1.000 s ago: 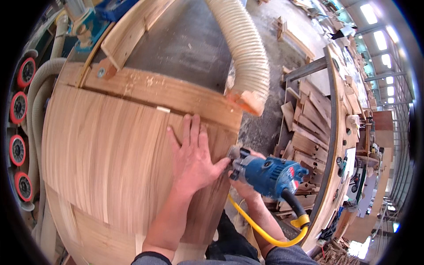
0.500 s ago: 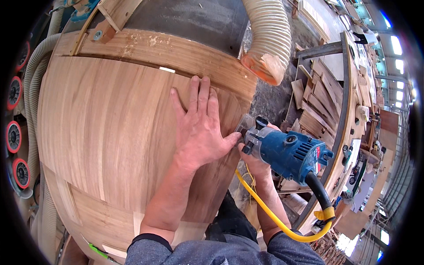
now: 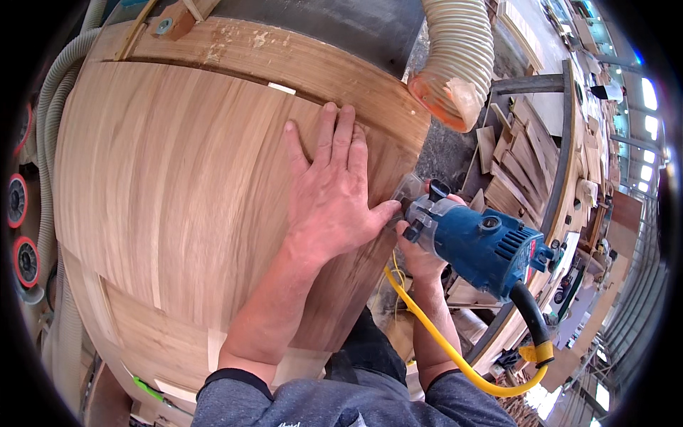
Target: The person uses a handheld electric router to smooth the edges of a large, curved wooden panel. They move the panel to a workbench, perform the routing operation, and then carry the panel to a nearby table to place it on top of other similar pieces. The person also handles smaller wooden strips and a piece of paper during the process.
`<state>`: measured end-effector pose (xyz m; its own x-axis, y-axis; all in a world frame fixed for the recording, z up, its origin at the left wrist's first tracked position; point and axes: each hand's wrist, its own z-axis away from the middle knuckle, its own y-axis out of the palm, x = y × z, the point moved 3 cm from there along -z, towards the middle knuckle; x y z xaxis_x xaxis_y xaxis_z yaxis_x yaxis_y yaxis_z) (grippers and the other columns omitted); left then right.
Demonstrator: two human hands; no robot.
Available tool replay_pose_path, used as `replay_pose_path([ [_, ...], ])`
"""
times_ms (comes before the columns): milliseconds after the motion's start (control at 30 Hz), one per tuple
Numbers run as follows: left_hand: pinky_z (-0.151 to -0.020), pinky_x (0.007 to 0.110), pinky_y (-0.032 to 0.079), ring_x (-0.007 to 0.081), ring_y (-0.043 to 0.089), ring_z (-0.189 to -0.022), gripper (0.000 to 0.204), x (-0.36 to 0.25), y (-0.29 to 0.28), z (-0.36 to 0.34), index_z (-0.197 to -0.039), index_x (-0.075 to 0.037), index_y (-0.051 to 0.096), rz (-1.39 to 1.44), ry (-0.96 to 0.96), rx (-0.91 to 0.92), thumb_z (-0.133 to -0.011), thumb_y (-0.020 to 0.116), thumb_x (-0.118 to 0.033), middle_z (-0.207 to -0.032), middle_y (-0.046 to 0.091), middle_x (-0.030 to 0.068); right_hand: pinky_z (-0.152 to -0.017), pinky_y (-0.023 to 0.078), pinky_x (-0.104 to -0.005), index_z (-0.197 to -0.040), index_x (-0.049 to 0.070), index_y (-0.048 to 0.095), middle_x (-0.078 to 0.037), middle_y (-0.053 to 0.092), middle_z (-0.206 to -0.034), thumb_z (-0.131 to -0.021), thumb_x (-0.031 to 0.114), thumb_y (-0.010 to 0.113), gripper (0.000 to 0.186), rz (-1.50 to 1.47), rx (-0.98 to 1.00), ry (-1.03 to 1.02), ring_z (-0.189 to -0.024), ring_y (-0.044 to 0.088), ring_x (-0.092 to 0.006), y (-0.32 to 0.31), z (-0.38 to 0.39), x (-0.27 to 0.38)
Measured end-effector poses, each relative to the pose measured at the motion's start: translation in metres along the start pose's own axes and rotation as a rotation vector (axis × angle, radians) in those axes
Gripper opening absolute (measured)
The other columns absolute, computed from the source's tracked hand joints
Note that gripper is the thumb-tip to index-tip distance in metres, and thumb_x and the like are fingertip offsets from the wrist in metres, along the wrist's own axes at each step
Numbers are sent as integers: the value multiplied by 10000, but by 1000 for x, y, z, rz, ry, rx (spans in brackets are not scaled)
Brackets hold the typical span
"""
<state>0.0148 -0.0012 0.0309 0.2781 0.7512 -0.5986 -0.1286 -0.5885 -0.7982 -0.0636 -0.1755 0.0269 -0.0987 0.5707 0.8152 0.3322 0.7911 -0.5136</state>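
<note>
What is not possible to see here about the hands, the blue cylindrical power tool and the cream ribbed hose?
All in the head view:
Right hand: most fingers hidden behind the blue cylindrical power tool.
Left hand: palm hidden against the brown wooden panel.
Tool's bit: not distinguishable; the clear plastic base and left thumb crowd that spot.
Cream ribbed hose: upper part cut off by the picture's top edge.

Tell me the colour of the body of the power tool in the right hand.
The power tool's body is blue; it shows best in the head view.
</note>
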Motion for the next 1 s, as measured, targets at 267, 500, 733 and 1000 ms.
replay_pose_path([
  [267,-1210,683,14,337,137,-1554,1021,0,2,0,-1437,91,427,-31,-12,30,-738,772,-568,-1631,247,208,-1061,432,-374,-1413,68,344,-154,589,-1358,-750,94,824,819,-59,29,125,-1211,573,-221,-2,8,-14],
  [500,-1202,696,39,346,155,-1547,986,1,4,0,-1420,100,438,-29,1,6,-752,767,-547,-1615,268,215,-1098,404,-390,-1442,61,308,-181,567,-1390,-766,99,819,848,-47,43,105,-1275,549,-247,-1,8,-21],
  [733,-1194,699,61,355,188,-1538,941,0,3,0,-1400,106,456,-6,5,-35,-760,773,-507,-1597,304,223,-1115,394,-426,-1454,56,294,-182,532,-1404,-783,131,833,865,-38,32,32,-1330,526,-289,1,6,-25],
  [1000,-1197,703,43,342,178,-1537,855,0,5,0,-1371,77,512,-15,-2,-50,-796,743,-512,-1581,335,221,-953,491,-335,-1390,59,391,-102,609,-1155,-741,103,854,798,-50,-44,-29,-1083,623,-201,6,-5,-20],
])
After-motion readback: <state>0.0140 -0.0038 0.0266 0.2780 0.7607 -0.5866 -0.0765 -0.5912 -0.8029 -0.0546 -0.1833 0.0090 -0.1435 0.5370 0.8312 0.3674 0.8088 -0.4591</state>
